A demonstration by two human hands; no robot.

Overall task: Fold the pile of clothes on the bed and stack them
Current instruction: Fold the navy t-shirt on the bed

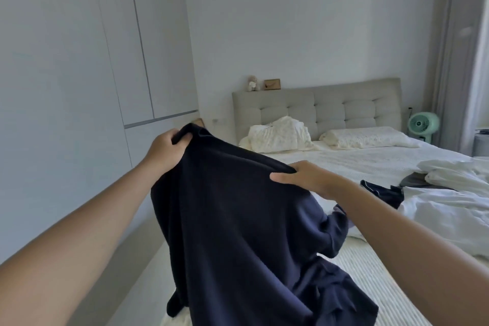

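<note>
Head view: navy garment held up over near corner of bed, lower part bunched and trailing onto mattress. Left hand gripping top edge, fingers curled round a fold; right hand pinching the other top corner, thumb on near face, fingers behind cloth. Likely trouble: bunched hem snagging under itself when laid down, giving a crooked fold; one sleeve hanging off bed edge at lower left and dragging the piece toward floor; a loose pinch at right letting that corner slip. More clothes well apart at right: dark piece, grey piece, white heap, all unfolded, no stack visible yet. Flat open mattress between garment and 2 pillows near headboard, roomy enough for spreading. Wardrobe wall close on left, narrowing swing room that side.
</note>
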